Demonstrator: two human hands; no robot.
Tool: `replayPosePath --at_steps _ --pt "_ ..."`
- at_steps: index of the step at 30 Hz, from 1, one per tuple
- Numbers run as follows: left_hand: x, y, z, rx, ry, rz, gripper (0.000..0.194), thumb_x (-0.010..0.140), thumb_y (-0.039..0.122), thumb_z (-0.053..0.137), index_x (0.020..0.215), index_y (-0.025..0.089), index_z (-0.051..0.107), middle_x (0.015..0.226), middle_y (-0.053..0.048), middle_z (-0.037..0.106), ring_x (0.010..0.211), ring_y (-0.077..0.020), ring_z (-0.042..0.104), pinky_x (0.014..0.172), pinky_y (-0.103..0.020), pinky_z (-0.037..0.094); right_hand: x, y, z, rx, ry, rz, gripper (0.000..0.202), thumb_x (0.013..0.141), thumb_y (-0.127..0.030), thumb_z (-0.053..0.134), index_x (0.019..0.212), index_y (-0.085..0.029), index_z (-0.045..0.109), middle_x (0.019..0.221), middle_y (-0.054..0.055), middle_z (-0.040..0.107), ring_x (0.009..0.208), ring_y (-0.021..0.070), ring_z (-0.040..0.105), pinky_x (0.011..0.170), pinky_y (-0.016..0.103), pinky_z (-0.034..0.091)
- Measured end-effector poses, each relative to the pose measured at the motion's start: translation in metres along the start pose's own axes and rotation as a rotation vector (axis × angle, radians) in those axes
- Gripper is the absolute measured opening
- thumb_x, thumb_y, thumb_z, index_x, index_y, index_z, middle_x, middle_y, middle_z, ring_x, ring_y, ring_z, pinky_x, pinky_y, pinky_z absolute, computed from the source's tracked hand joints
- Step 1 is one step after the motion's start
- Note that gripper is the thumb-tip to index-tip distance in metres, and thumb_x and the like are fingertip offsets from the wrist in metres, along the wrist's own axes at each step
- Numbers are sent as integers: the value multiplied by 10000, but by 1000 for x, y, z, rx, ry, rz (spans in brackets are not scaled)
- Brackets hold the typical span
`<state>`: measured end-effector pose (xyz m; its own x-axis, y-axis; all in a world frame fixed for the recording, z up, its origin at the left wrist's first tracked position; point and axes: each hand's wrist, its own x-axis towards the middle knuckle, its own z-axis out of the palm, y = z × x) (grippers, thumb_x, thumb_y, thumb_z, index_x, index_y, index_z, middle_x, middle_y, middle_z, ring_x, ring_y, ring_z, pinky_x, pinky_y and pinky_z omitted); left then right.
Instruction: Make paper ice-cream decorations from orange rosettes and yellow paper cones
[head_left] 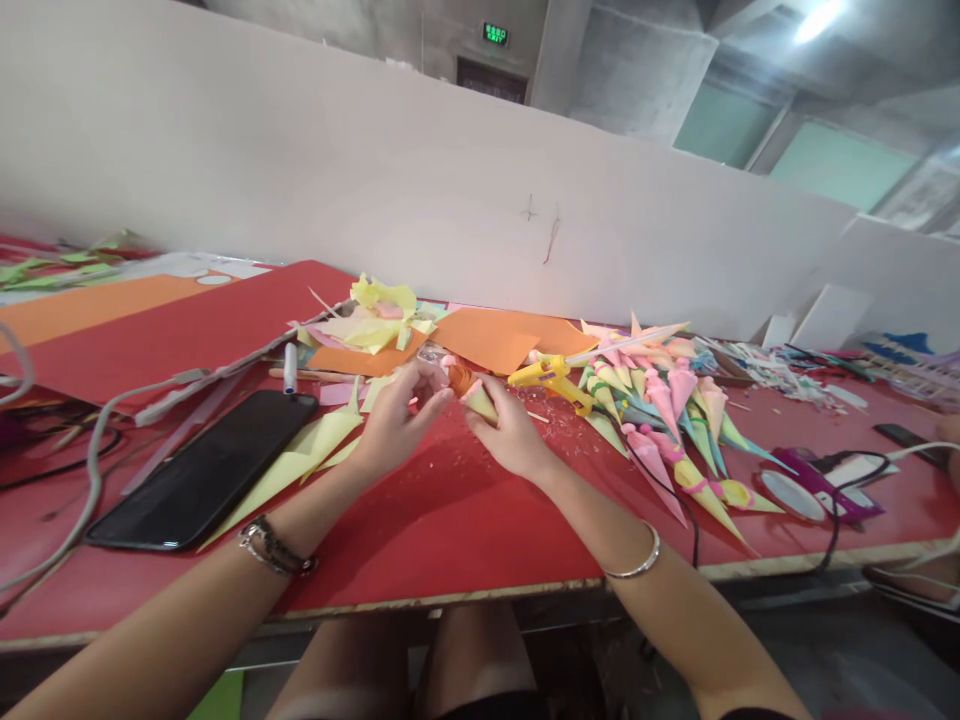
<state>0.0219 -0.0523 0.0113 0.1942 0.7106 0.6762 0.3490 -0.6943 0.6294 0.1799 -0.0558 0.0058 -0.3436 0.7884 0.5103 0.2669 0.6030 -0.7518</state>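
My right hand (514,425) is closed around a small pale yellow paper cone (481,402) with an orange paper filling and pink trim at its mouth. Close beside its orange end, my left hand (405,415) has thumb and forefinger drawn together. Whatever may be between those fingertips is too small to make out. Just right of my right hand lies a yellow glue gun (551,378), a pale glue stick (630,345) reaching out of its back. Beyond it is a heap of finished-looking paper cones (660,395) in pink, yellow, green and blue.
On the red table (420,540) a black phone (210,465) and yellow paper sheets (300,460) lie to the left. Orange sheets (487,338) and yellow scraps (382,300) sit behind my hands. A tape roll (793,495) and cables are at right. A white partition (375,180) rises behind.
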Motion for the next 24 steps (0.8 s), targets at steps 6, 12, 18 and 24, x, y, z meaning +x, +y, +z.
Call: replayPosePath --at_steps 6,12,18,24 --pt "-1 -1 1 -12 13 23 10 828 174 413 820 181 415 687 10 481 600 -88 493 550 -225 396 -1 0 0 5 -15 36 355 737 -176 441 1090 -209 459 850 12 573 672 138 525 619 242 429" --pt "0 1 1 15 20 52 92 816 162 429 886 187 374 657 29 480 561 -79 482 503 -199 374 -1 -3 0 27 -9 61 332 754 -225 455 1086 -207 459 859 20 580 674 146 530 617 251 428" --pt "-1 3 0 103 21 81 87 799 159 451 774 189 373 672 31 448 546 -66 439 501 -198 351 0 -2 1 48 -21 51 332 766 -252 456 1094 -204 473 874 24 588 684 146 533 627 259 427" --pt "-1 0 -1 136 23 51 128 802 181 460 715 190 366 638 41 422 517 -62 390 490 -203 325 -1 -5 1 -11 -26 54 215 767 -260 452 962 -192 511 776 12 569 656 140 520 599 250 414"
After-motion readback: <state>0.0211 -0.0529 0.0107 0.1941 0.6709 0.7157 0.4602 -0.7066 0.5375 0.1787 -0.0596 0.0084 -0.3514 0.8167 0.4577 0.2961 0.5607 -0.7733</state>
